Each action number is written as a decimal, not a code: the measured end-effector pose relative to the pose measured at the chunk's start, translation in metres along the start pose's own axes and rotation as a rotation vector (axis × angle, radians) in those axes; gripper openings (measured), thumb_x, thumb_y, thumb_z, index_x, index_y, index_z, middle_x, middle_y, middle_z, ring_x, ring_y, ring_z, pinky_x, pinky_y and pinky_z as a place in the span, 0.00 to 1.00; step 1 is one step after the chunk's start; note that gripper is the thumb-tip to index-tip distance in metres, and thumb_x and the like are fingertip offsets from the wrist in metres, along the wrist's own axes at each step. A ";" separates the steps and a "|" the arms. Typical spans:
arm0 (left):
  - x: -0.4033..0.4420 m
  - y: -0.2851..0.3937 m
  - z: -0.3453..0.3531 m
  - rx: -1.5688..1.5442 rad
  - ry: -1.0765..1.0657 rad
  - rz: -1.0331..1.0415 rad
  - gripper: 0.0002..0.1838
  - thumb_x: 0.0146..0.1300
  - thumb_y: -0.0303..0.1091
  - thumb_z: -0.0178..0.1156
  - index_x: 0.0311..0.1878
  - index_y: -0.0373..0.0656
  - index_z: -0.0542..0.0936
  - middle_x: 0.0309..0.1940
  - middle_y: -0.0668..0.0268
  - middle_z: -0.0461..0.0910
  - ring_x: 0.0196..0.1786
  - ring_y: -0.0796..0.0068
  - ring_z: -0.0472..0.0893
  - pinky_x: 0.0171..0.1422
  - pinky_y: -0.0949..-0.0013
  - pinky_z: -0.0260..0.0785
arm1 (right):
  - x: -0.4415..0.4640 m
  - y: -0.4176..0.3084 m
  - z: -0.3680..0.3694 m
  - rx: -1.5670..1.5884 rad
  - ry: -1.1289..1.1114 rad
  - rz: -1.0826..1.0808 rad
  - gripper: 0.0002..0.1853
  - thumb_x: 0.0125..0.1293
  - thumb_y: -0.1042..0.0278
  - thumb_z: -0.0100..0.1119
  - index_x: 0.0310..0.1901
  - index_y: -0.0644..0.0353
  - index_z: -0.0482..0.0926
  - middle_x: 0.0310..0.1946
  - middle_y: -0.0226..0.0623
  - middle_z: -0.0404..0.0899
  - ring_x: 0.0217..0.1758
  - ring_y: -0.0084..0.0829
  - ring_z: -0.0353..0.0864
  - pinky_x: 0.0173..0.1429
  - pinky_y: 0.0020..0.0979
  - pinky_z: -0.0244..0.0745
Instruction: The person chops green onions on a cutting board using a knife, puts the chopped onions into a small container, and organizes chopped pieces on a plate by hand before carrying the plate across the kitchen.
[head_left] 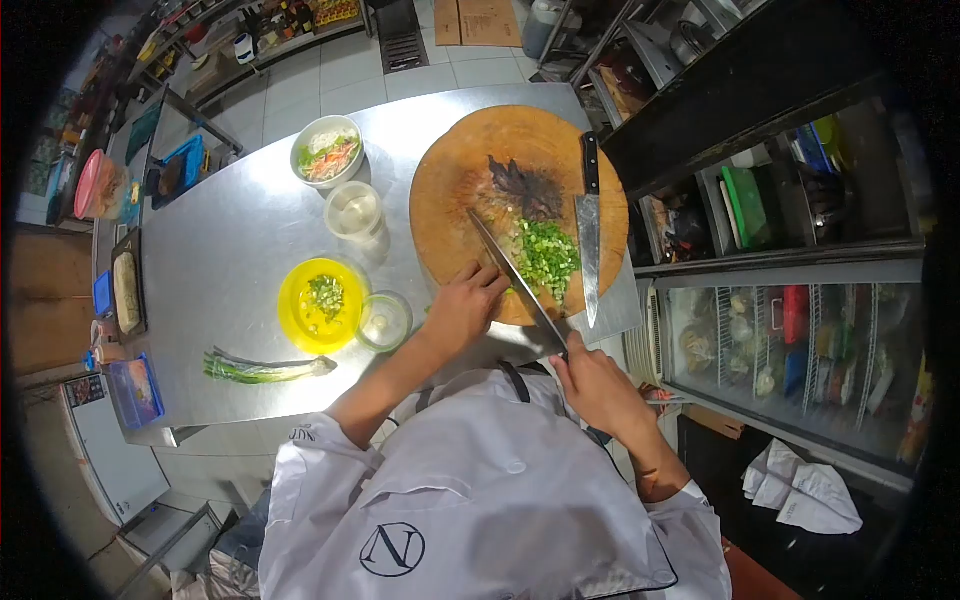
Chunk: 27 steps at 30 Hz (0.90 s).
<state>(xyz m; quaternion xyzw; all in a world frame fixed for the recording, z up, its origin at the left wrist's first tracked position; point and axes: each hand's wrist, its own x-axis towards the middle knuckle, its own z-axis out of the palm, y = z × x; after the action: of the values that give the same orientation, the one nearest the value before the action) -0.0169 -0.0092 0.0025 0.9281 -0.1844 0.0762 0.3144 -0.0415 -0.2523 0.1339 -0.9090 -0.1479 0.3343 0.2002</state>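
My right hand point(598, 385) grips the handle of a kitchen knife point(517, 280), whose blade slants up and left across a round wooden chopping board point(450, 160). Just left of the blade, my left hand point(470, 300) rests on the board with its fingers curled. Whatever sits under those fingertips is hidden. Chopped green onion point(547, 258) is heaped on the right of the blade. Dark, thin strips point(525, 185) lie farther up the board. A second knife point(588, 230) with a black handle lies along the board's right edge.
Left of the board stand a bowl of shredded vegetables point(330, 152), a clear plastic tub point(353, 211), a yellow bowl point(292, 307) with chopped greens and a small clear container point(384, 322). A bunch of green onions point(268, 368) lies on the steel table point(220, 260). A glass-door fridge point(790, 350) is at right.
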 end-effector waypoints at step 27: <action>0.000 -0.015 0.002 -0.118 0.075 0.135 0.11 0.68 0.25 0.69 0.53 0.40 0.87 0.49 0.59 0.85 0.54 0.51 0.81 0.62 0.54 0.79 | 0.022 0.006 0.030 0.045 0.048 -0.068 0.19 0.88 0.64 0.51 0.59 0.78 0.68 0.34 0.73 0.85 0.42 0.77 0.86 0.50 0.67 0.81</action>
<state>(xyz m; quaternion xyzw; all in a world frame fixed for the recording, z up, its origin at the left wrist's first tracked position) -0.0110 0.0010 -0.0074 0.8899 -0.2389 0.1209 0.3692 -0.0446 -0.2405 0.0981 -0.9065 -0.1665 0.3084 0.2353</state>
